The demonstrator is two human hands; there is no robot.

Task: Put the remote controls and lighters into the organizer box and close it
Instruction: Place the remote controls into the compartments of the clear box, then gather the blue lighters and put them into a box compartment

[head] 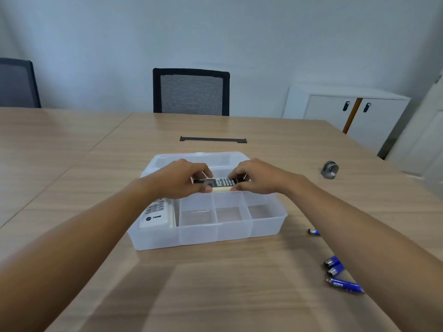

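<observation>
We see two remotes and four lighters. We pinch the black remote (217,182) by its ends, left hand (178,179) and right hand (257,177) closed on it, over the box (266,224). Below our left hand, the white remote (155,216) lies boxed; the lighters (335,267) rest outside, right of our grip

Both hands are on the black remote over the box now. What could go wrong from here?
1. The black remote is held crosswise by the left hand and right hand above the dividers; it may perch on a wall instead of seating, and could later block the lid.
2. The blue lighters lie beside the right forearm, near the table's edge; a sweep back could knock them off.
3. The white remote already fills the left compartment of the box.
</observation>
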